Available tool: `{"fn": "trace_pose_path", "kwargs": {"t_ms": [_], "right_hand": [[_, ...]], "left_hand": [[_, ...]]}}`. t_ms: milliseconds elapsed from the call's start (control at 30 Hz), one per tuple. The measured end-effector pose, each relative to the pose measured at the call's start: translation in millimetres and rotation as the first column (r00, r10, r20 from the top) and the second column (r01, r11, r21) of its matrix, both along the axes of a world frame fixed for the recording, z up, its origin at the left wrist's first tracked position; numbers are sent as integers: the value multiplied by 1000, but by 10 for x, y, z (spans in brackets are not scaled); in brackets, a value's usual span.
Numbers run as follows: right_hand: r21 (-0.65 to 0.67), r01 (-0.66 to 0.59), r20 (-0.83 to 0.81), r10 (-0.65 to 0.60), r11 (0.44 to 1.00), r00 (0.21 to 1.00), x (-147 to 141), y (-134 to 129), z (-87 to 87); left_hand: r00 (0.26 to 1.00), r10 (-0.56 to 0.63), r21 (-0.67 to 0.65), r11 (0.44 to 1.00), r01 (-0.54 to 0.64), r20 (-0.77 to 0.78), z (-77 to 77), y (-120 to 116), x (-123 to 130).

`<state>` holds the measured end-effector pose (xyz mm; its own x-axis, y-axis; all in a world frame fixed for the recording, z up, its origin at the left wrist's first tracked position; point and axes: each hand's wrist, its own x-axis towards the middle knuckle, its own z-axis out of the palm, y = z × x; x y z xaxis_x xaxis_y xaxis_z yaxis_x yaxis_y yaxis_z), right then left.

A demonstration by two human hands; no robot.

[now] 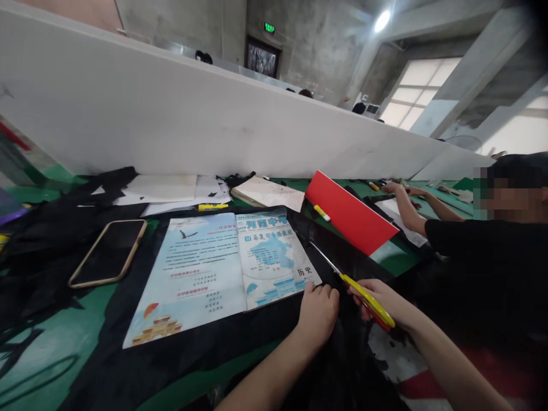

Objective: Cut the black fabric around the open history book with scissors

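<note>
My right hand (381, 302) is wrapped round the handles of a pair of scissors (363, 294), yellow and red. Their narrow metal blades point up and left, low over a black cloth (205, 337). At the lower right corner of an opened-out booklet (205, 257), my left hand (319, 311) is curled closed on the black cloth; its fingertips are partly hidden. The booklet lies on that cloth with its pale blue printed covers facing up.
A phone (109, 251) lies left of the booklet. Behind are a yellow glue stick (213, 207), white papers (162, 188), an old book (269, 193) and a red folder (351, 214) bearing another glue stick (322, 213). A white partition (171, 114) stands behind; a co-worker (483, 257) sits right.
</note>
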<state>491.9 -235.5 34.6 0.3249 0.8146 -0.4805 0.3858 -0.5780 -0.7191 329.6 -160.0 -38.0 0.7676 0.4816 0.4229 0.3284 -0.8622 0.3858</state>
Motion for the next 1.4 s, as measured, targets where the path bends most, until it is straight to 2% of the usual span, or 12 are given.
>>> {"fn": "trace_pose_path", "kwargs": {"t_ms": [100, 167, 300, 400, 500, 633, 733, 833, 933, 1100, 1233, 1400], "right_hand": [[39, 16, -31, -15, 999, 999, -27, -48, 2], [50, 33, -53, -31, 998, 998, -47, -72, 4], [37, 44, -73, -41, 998, 997, -81, -94, 0], [7, 48, -22, -48, 999, 999, -128, -101, 24], [50, 10, 38, -12, 999, 999, -192, -103, 81], [70, -10, 116, 2, 997, 993, -249, -92, 137], [54, -2, 113, -4, 999, 994, -253, -87, 136], [78, -3, 73, -3, 997, 997, -238, -99, 120], [103, -8, 62, 2, 995, 998, -206, -120, 100], [153, -26, 84, 13, 988, 996, -122, -148, 51], [179, -25, 75, 12, 984, 997, -75, -169, 2], [171, -25, 53, 16, 985, 998, -68, -200, -44]], "left_hand": [[1000, 1, -14, 1000, -1, -1, 44, -21, -20], [1000, 14, -39, 999, -15, -9, 170, -38, -79], [970, 95, -104, 987, -121, -224, 705, 61, -300], [967, 159, -33, 985, -169, -200, 1145, 361, -431], [959, 216, 21, 976, -216, -183, 1341, 786, -402], [968, 165, 45, 986, -160, -187, 1159, 1279, -142], [976, 107, 55, 994, -98, -192, 916, 1520, 82], [980, 51, 50, 998, -42, -191, 782, 1700, 281], [985, 9, 17, 1000, -7, -173, 810, 1871, 482], [997, -8, -101, 995, 0, -81, 1031, 2158, 818], [997, 71, -221, 973, -64, 25, 1142, 2329, 1035], [970, 179, -383, 918, -104, 166, 1112, 2486, 1265]]}}
